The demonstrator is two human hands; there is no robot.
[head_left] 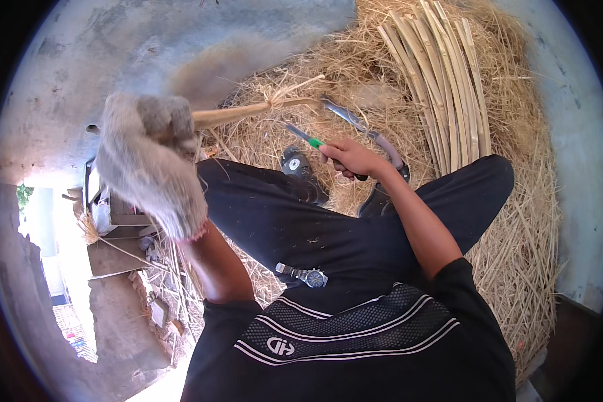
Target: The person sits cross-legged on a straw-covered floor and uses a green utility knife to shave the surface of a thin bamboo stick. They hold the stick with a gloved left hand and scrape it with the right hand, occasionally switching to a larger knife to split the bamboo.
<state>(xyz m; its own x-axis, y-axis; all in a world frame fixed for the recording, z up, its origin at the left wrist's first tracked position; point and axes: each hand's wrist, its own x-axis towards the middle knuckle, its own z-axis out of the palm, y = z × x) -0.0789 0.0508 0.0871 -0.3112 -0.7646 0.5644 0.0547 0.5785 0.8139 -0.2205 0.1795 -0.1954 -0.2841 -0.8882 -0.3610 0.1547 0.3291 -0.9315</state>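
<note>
A pale bluish wall [578,201] is standing along the right side, a straw-littered floor [521,268] is spreading beside it, and bright daylight [80,275] is pouring through an opening [45,218] at left.

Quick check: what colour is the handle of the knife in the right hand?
The handle is green beside the blade, best seen in the head view.

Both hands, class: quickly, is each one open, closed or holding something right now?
Left hand: gloved, closed around one end of a pale strip.
Right hand: bare, closed, holding a knife.
</note>
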